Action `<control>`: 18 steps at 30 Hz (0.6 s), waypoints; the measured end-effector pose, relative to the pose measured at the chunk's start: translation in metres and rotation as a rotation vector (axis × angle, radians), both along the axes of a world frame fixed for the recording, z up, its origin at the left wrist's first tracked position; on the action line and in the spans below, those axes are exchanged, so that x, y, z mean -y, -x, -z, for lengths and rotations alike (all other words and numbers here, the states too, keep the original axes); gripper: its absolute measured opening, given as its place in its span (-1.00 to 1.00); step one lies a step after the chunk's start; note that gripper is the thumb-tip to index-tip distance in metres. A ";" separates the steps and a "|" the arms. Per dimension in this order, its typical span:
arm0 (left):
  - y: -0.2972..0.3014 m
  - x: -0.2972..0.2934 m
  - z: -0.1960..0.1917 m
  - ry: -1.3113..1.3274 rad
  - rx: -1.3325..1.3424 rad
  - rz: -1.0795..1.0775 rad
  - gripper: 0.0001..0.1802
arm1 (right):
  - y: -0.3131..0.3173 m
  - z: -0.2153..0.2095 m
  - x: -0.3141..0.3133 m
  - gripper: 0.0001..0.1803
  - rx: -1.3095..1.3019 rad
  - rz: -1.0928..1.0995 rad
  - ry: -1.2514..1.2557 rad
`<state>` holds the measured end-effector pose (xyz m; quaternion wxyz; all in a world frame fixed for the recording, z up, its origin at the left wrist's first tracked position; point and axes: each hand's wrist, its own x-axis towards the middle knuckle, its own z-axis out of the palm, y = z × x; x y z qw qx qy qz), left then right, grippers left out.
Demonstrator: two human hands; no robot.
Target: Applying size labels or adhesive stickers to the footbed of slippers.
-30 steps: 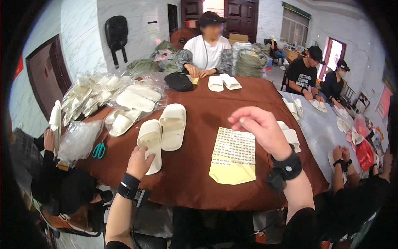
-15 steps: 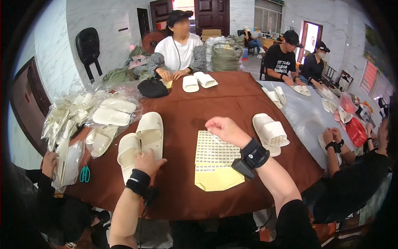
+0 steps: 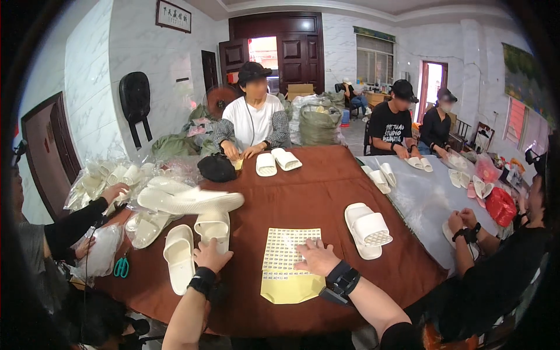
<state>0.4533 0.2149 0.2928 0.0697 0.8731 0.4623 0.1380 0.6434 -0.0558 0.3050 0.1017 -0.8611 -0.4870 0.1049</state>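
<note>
My left hand (image 3: pixel 211 255) rests on the near end of a white slipper (image 3: pixel 213 224) on the brown tablecloth (image 3: pixel 303 192). A second white slipper (image 3: pixel 178 258) lies just left of it. My right hand (image 3: pixel 315 257) lies flat, fingers spread, on the right edge of a yellow sticker sheet (image 3: pixel 286 263) with rows of small labels. Both wrists wear black bands. A stacked pair of white slippers (image 3: pixel 368 230) sits to the right of the sheet.
A person at the left reaches into a heap of bagged white slippers (image 3: pixel 163 198). Green scissors (image 3: pixel 121 267) lie at the near left edge. A person across the table handles slippers (image 3: pixel 276 161) beside a black bag (image 3: pixel 216 168). Other people work at the grey table (image 3: pixel 426 198) on the right.
My right hand has come down from above the table onto the sticker sheet. My left hand has shifted from the near slipper to the one beside it.
</note>
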 end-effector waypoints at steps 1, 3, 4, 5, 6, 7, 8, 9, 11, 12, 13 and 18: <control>0.004 0.002 -0.002 0.073 0.105 0.021 -0.18 | 0.001 0.002 0.000 -0.31 0.018 -0.003 0.009; 0.006 0.006 -0.005 0.142 0.169 0.061 -0.17 | 0.002 0.003 0.001 -0.31 0.014 -0.007 -0.032; 0.008 0.008 -0.006 0.215 0.217 0.090 -0.16 | 0.003 0.003 0.001 -0.31 0.016 -0.005 -0.047; 0.010 0.012 -0.006 0.230 0.252 0.134 -0.16 | 0.004 0.003 0.002 -0.31 0.010 -0.014 -0.056; 0.013 0.015 -0.007 0.235 0.264 0.130 -0.16 | 0.004 0.003 0.002 -0.32 0.013 -0.013 -0.054; 0.014 0.018 -0.008 0.318 0.438 0.213 -0.18 | 0.004 0.002 0.003 -0.33 0.020 -0.007 -0.056; 0.016 0.022 -0.008 0.401 0.611 0.299 -0.20 | 0.004 0.002 0.004 -0.33 0.013 -0.008 -0.052; 0.019 0.028 -0.009 0.488 0.725 0.311 -0.23 | 0.004 0.002 0.004 -0.33 0.027 -0.017 -0.070; 0.027 0.039 -0.013 0.473 0.790 0.328 -0.26 | 0.005 0.004 0.005 -0.34 0.033 -0.022 -0.086; 0.030 0.044 -0.016 0.458 0.809 0.299 -0.29 | 0.005 0.004 0.005 -0.34 0.042 -0.026 -0.090; 0.034 0.051 -0.019 0.454 0.860 0.366 -0.29 | 0.004 0.005 0.005 -0.34 0.052 -0.029 -0.094; 0.072 0.077 -0.036 0.718 1.006 0.285 -0.44 | 0.003 0.008 0.004 -0.34 0.045 -0.019 -0.124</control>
